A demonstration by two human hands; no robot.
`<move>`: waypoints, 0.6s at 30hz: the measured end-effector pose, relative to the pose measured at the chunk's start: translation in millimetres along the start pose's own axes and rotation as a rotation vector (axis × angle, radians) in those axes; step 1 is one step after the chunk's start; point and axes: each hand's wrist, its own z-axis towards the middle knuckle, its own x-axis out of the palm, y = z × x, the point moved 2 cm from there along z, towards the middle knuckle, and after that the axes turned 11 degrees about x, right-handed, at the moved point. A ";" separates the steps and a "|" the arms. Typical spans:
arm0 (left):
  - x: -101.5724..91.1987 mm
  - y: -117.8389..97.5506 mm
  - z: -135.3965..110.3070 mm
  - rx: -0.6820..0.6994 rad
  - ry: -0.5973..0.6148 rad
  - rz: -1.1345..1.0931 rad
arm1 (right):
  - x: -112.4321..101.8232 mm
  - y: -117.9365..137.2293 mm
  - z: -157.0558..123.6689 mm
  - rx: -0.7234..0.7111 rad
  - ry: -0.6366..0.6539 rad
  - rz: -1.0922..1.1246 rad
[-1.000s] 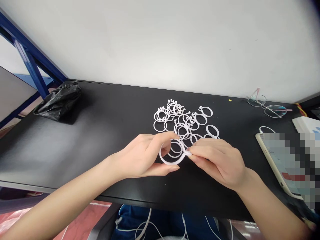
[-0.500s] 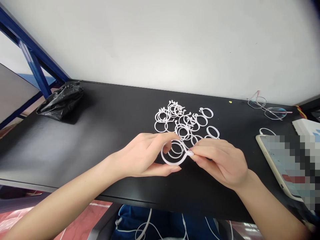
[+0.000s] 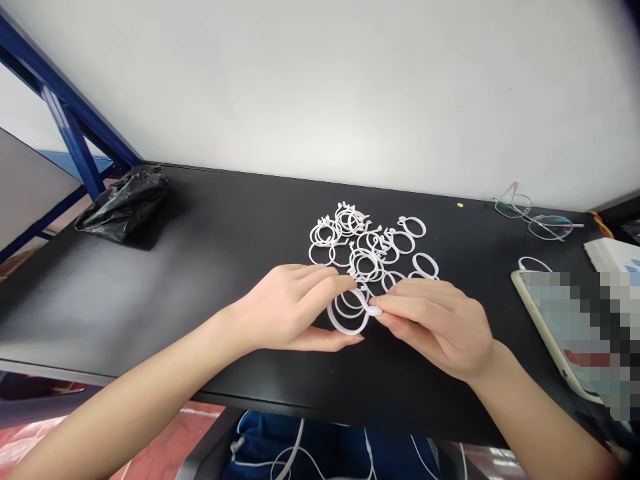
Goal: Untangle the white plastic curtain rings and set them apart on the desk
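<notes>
1. The left hand (image 3: 285,310) curves over the far edge of a white plastic ring (image 3: 347,331), its fingers (image 3: 330,283) partly closed and touching the ring. Its thumb (image 3: 335,341) lies along the near side. How firmly it grips, I cannot tell.
2. The right hand (image 3: 433,323) pinches the ring's right edge, with its fingertips (image 3: 375,311) closed together on the plastic.
3. The ring sits between both hands, just above the middle of a black tabletop (image 3: 200,293). A thinner inner ring (image 3: 345,308) shows within it; whether they are linked, I cannot tell.
4. A loose pile of white plastic rings (image 3: 365,257) with small clips lies just beyond the hands.
5. A crumpled black plastic bag (image 3: 125,207) sits far left on the table. Wire-framed eyeglasses (image 3: 530,217) lie far right, with a phone (image 3: 565,333) in a cream case nearer, its screen blurred.
6. A white wall (image 3: 320,87) rises behind the table, and a blue metal frame (image 3: 70,140) stands beyond its left end.
</notes>
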 end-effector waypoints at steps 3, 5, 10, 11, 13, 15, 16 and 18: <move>0.2 -0.4 1.5 0.030 0.006 0.077 | 1.8 -0.9 -0.8 0.006 0.012 0.002; 0.7 -0.4 1.8 0.025 0.006 0.081 | 2.7 -0.9 -1.2 0.011 0.018 -0.005; 3.0 0.3 0.1 0.032 0.018 0.083 | 3.1 -0.4 -2.8 0.020 0.021 -0.006; 3.3 0.5 -0.5 0.039 0.021 0.087 | 3.0 -0.5 -3.3 0.023 0.021 -0.006; 3.2 1.0 -1.6 0.052 0.026 0.096 | 2.9 -0.8 -3.9 0.032 0.018 -0.010; 2.2 1.6 -2.1 0.055 0.036 0.108 | 3.0 -1.2 -4.0 0.047 0.022 -0.015; 1.6 1.9 -2.0 0.055 0.045 0.116 | 3.1 -1.5 -3.9 0.056 0.026 -0.018; 0.2 2.1 -1.5 0.058 0.064 0.137 | 3.4 -2.0 -3.5 0.067 0.031 -0.022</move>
